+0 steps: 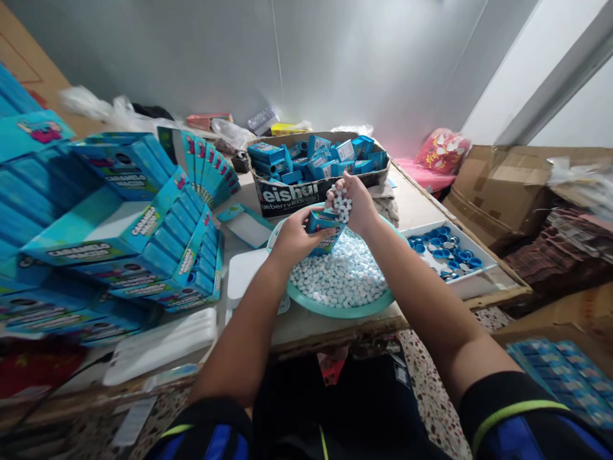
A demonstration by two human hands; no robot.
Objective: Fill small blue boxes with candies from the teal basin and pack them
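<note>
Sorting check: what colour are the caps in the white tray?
The caps are blue, some silver; best in the head view.

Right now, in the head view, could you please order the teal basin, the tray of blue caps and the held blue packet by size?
Largest first: teal basin, tray of blue caps, blue packet. Nearness makes basin over tray unsure.

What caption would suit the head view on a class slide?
Left hand holds a blue box, right hand white candies above it, over a teal basin of candies.
</note>
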